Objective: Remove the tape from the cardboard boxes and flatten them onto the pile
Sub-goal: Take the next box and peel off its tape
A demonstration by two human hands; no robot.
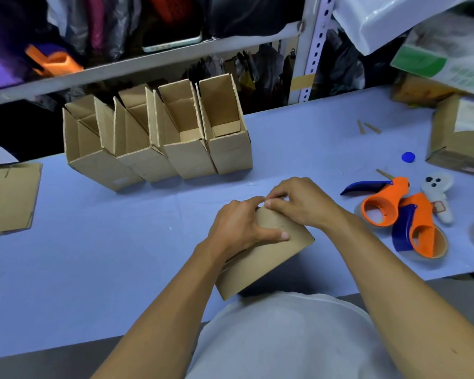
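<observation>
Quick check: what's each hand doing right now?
Left hand: grips the cardboard box.
Right hand: pinches at the box's top edge.

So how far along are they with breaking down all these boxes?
Early, it seems. Done: flattened cardboard lies at the table's left edge, apparently the pile. In hand: the left hand grips a closed box at the near edge while the right hand picks at its far end with its fingers, probably at tape. Left: a row of open boxes stands upright behind.

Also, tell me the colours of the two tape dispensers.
Orange bodies with dark blue blade guards; the tape dispensers show in the head view, right of the hands.
</observation>
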